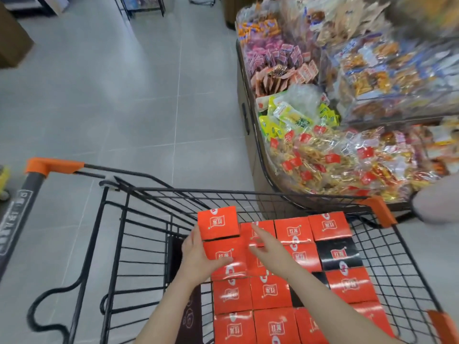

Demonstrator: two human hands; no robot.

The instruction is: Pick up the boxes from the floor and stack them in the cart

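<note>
Several orange boxes (270,291) lie packed in rows inside the black wire cart (248,192), with a black box (339,254) among them at the right. One orange box (218,222) sits higher, on top of the layer at the far left corner. My left hand (200,260) rests on the box just below it, fingers laid flat across the top and thumb against the raised box's left edge. My right hand (269,250) hovers over the middle boxes with its fingers spread and holds nothing.
The cart's orange-capped handle (53,165) is at the left, over grey floor tiles (124,108). A large wire bin of packaged snacks (323,125) stands close on the right. A brown carton (12,38) is at the far left and a blurred pale shape (437,206) at the right edge.
</note>
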